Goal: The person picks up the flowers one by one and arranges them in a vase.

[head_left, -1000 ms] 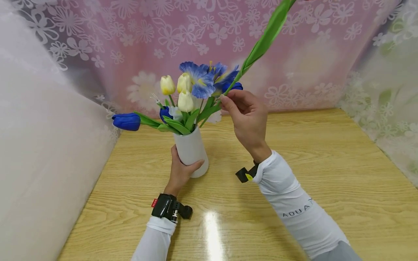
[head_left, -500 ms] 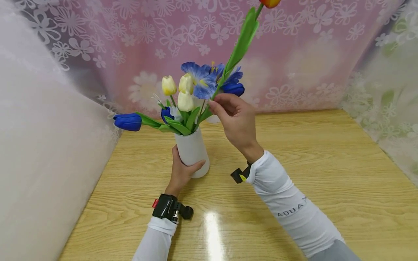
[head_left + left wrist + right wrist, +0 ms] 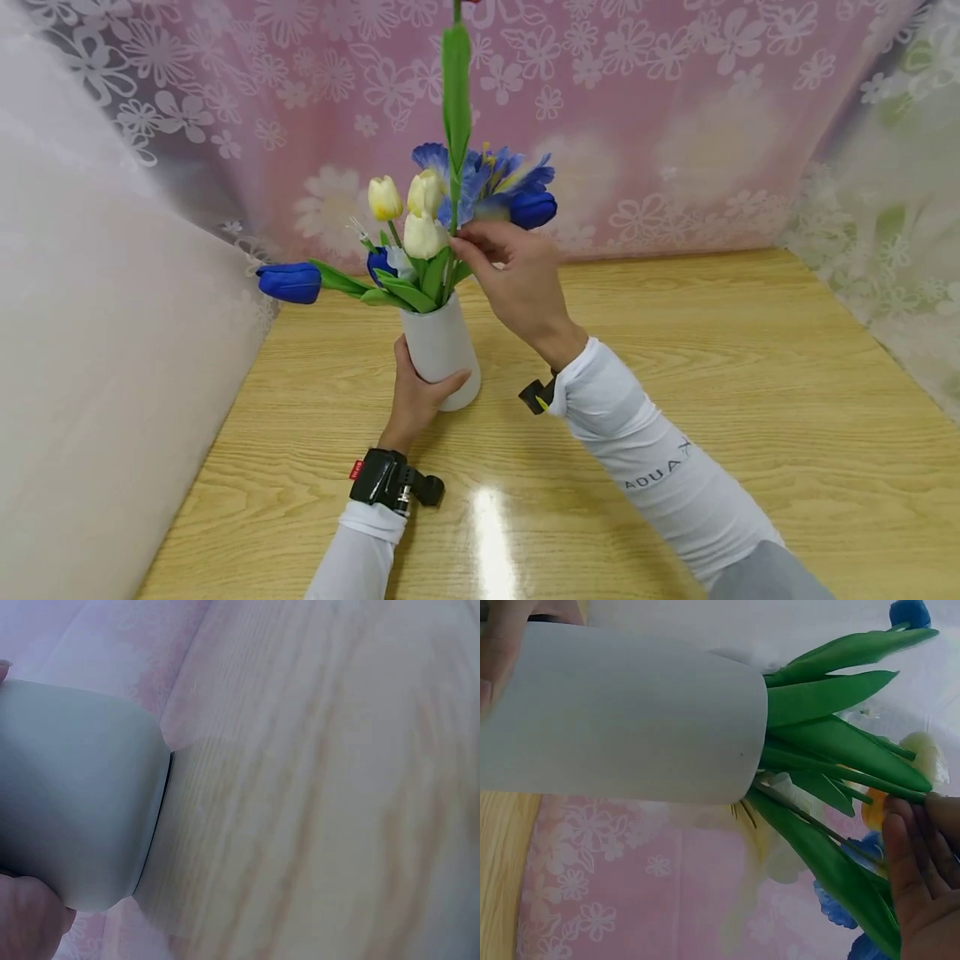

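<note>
A white vase (image 3: 441, 346) stands upright on the wooden table, and my left hand (image 3: 415, 400) grips its lower part, thumb across the front. My right hand (image 3: 521, 287) pinches the stem of a tall tulip (image 3: 456, 100) above the vase. Its long green leaf points straight up; only a red edge of the bloom shows at the top of the head view. In the right wrist view the pinched stem runs down to the vase mouth. Beside the fingers are cream tulips (image 3: 425, 236), a blue iris (image 3: 517, 175) and a blue tulip (image 3: 533, 210).
Another blue tulip (image 3: 289, 283) leans far out to the left of the vase. A pink floral curtain (image 3: 675, 125) hangs behind the wooden table (image 3: 675, 333), with pale cloth (image 3: 112, 333) along the left side.
My right hand has moved left and slightly down toward the vase. The held tulip has swung from leaning right to upright. My left hand stays on the vase.
</note>
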Motion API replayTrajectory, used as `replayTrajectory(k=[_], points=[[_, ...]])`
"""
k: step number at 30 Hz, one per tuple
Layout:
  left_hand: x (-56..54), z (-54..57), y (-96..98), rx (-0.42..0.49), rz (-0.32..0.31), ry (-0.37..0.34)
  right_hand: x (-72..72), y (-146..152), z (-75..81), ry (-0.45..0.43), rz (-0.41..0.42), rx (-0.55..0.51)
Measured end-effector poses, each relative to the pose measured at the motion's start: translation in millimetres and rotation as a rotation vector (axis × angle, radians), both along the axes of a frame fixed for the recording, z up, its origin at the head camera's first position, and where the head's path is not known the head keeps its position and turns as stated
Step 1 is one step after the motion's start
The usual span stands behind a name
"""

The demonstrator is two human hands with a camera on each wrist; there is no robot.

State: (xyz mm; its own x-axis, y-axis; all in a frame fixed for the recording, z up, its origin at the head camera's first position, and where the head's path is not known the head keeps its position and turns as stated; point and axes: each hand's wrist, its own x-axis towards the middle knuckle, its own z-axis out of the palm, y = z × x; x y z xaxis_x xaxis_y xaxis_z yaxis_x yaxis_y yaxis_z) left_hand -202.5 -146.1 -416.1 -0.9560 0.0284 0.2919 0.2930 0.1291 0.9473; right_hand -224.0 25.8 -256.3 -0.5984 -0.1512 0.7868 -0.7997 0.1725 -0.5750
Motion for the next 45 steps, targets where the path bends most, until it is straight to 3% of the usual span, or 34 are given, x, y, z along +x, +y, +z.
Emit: replayTrajectory(k=[8, 18, 25, 31, 39, 42, 45], points=[[-1.0, -0.8, 0.6, 0.019, -0.011, 0.011, 3.9, -4, -7.5, -0.168, -0.051, 0.175], [-1.1, -0.1, 0.8, 0.008, -0.001, 0.014, 2.3, -5, -12.2, -0.150, -0.074, 0.205], [-0.5, 0.2, 2.0, 0.020, -0.004, -0.004, 0.1, 1, -19.1, -0.354, -0.086, 0.291], [0.2, 0.2, 0.8, 0.004, 0.014, 0.013, 0.8, 16, -36.5, -0.481, -0.093, 0.313], [-14.2, -26.1, -1.3, 0.006, 0.039, 0.007, 5.3, 35, -63.9, -0.560, -0.106, 0.303], [-13.4, -27.3, -0.7, 0.004, 0.053, 0.016, 6.3, 43, -74.2, -0.609, -0.109, 0.290], [-8.3, -18.5, 0.7, 0.003, 0.049, 0.007, 7.1, 52, -84.8, -0.641, -0.117, 0.281]])
